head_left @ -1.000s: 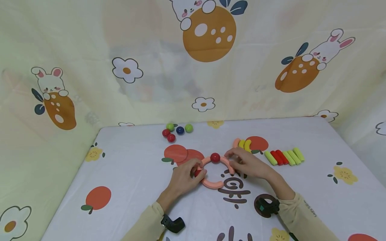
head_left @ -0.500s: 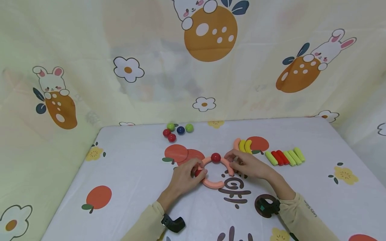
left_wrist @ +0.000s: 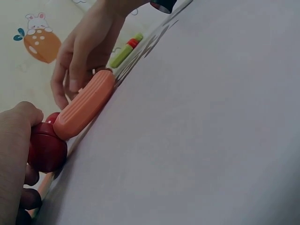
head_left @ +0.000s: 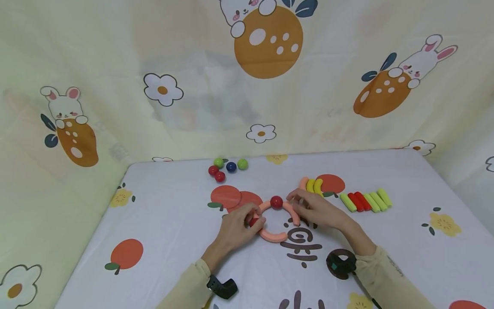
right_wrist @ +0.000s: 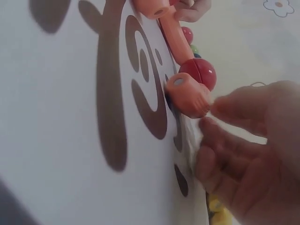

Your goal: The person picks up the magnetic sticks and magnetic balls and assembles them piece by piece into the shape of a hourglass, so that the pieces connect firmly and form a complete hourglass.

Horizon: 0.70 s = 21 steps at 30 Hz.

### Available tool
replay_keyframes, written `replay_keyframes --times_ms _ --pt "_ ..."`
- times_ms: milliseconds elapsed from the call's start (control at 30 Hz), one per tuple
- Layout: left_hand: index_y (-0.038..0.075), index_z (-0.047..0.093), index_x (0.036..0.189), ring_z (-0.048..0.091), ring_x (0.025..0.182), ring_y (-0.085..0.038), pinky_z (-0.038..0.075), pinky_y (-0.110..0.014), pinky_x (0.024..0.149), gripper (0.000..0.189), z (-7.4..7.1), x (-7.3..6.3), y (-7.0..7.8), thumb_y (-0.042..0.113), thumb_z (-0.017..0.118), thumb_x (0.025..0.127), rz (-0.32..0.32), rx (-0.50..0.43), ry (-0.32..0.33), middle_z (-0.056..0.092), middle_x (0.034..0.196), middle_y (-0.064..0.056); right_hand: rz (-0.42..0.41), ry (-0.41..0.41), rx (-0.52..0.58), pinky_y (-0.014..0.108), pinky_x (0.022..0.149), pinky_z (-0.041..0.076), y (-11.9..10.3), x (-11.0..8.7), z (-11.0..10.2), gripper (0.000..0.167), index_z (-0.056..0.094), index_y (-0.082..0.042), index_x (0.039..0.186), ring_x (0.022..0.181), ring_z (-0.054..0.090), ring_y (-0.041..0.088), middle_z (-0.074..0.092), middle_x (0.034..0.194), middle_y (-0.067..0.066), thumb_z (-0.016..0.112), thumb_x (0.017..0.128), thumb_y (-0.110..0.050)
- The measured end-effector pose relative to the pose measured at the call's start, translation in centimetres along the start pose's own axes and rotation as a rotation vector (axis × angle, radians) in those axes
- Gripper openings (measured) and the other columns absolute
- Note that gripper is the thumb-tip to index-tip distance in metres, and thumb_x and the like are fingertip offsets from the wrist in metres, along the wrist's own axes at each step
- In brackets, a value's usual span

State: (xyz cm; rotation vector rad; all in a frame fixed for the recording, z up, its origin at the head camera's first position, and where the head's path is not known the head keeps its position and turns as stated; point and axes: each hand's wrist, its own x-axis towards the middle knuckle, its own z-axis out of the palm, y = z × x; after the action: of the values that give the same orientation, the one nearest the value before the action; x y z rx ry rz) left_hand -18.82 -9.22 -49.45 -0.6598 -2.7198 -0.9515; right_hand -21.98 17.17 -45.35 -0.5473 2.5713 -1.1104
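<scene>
Your left hand pinches a red ball on the left of the open pink ring, well in from the table's far edge, seemingly to steady that joint. Your right hand reaches the right curved rod, perhaps to align it; whether it grips, I can't tell. Compared with half a second ago, hands and ring look practically unchanged.

A printed white tablecloth is bearing, near mid-surface, an open ring of salmon arcs and two red balls. Toward the far edge, two loose red balls, two green balls and one blue ball are lying grouped. Rightward, one separate salmon arc, two yellow arcs, four green sticks and two red sticks are lying in rows.
</scene>
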Motion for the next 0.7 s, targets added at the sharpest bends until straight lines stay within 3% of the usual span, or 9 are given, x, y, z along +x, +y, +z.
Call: replay_keyframes --times_ms 167,300,700 --pt "0.028 0.058 0.101 0.042 0.061 -0.002 0.030 -0.016 0.050 0.022 0.0 0.0 -0.1 0.042 0.064 0.086 -0.003 -0.005 0.003 0.043 0.067 0.012 -0.059 0.085 -0.016 0.026 0.054 0.048 -0.9 0.4 -0.3 0.025 0.056 -0.015 0.118 0.073 0.053 0.019 0.056 0.086 0.002 0.055 0.093 -0.016" --pt "0.028 0.058 0.102 0.043 0.062 -0.002 0.030 -0.016 0.050 0.022 0.0 0.1 0.0 0.042 0.064 0.086 -0.010 -0.023 -0.008 0.044 0.068 0.012 -0.101 0.125 -0.019 0.025 0.059 0.049 -1.1 0.5 -0.5 0.022 0.058 -0.014 0.115 0.074 0.054 0.018 0.059 0.084 0.002 0.055 0.093 -0.015" --pt "0.028 0.058 0.101 0.043 0.062 -0.003 0.030 -0.016 0.051 0.022 -0.1 0.1 0.2 0.041 0.065 0.085 -0.012 -0.036 -0.005 0.045 0.068 0.012 -0.123 0.179 -0.031 0.027 0.072 0.051 -1.1 1.4 -0.3 0.023 0.058 -0.012 0.117 0.083 0.057 0.017 0.064 0.103 0.008 0.057 0.093 -0.015"
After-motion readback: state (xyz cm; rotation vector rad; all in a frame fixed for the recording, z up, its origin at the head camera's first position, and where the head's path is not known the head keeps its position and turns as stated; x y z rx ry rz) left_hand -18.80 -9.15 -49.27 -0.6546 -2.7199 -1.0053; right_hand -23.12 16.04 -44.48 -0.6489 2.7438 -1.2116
